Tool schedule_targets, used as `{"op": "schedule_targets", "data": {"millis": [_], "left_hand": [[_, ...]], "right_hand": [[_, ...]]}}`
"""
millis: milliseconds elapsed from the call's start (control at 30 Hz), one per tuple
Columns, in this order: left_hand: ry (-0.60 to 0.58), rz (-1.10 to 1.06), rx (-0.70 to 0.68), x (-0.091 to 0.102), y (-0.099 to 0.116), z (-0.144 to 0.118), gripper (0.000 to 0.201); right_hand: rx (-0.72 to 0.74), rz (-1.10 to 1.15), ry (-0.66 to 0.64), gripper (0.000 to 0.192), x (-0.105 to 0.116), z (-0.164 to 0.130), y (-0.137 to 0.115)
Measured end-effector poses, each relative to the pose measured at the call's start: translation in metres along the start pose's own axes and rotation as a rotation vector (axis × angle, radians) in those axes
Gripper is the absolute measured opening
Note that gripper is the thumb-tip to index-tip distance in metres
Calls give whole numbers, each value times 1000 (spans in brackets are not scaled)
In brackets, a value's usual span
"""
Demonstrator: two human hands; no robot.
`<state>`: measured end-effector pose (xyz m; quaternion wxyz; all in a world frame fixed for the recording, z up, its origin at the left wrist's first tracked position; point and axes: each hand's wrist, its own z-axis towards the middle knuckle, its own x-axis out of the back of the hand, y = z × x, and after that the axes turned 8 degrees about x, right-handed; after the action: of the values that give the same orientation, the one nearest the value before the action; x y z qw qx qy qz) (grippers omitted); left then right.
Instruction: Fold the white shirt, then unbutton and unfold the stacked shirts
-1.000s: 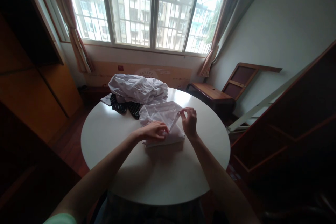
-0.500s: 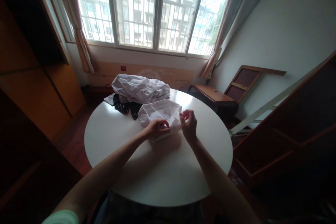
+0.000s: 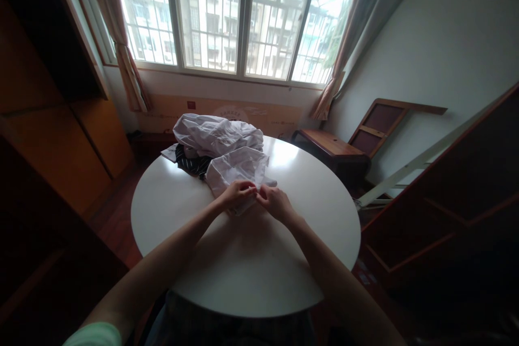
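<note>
Head view: both hands meet at the near edge of a small folded white cloth garment [image 3: 237, 172] that lies a little beyond the middle of the round white table [image 3: 243, 270], toward its far edge. The left hand [image 3: 237, 194] has its fingers curled tight and pinching the near hem of the garment; the right hand [image 3: 275, 203] sits just beside it, almost touching, fingers narrowed onto the same hem, though whether it truly grips fabric or only presses on it I cannot tell.

Right behind the garment, touching its far side, lies a rumpled heap of white fabric [image 3: 217, 135] with a dark striped cloth [image 3: 190, 162] peeking out under it at the far left edge of the table.

Risks as I judge them: the two pinches are so close together that the rest of the fold is held by nothing, so a lift or tug could let the loose layers fall open. The garment touches the heap, so dragging it could pull the heap's fabric or the striped cloth along, and the heap sits close to the far edge where it could slide off. The smooth tabletop gives little friction, so a pressed fold may skid instead of creasing
</note>
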<state>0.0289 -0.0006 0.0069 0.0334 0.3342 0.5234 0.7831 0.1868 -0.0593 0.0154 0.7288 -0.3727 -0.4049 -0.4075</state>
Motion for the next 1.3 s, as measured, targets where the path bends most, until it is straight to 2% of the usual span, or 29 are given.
{"op": "schedule_targets", "data": {"millis": [133, 367, 567, 733, 967, 1100, 1300], "left_hand": [[-49, 66, -31, 3, 0, -1, 21], [42, 144, -96, 7, 4, -4, 21], [-13, 102, -82, 13, 12, -5, 20], [-57, 63, -55, 16, 17, -6, 20], [-15, -81, -85, 11, 15, -7, 17], [48, -171, -89, 11, 20, -7, 18], [180, -252, -126, 34, 45, -13, 23]], "right_hand": [[20, 21, -2, 16, 2, 0, 0], [84, 209, 58, 18, 7, 1, 0], [128, 378, 46, 18, 7, 1, 1], [147, 367, 33, 15, 12, 0, 4], [-15, 243, 283, 22, 18, 3, 31], [-57, 212, 397, 23, 20, 3, 33], [-107, 267, 570, 23, 41, 1, 28]]}}
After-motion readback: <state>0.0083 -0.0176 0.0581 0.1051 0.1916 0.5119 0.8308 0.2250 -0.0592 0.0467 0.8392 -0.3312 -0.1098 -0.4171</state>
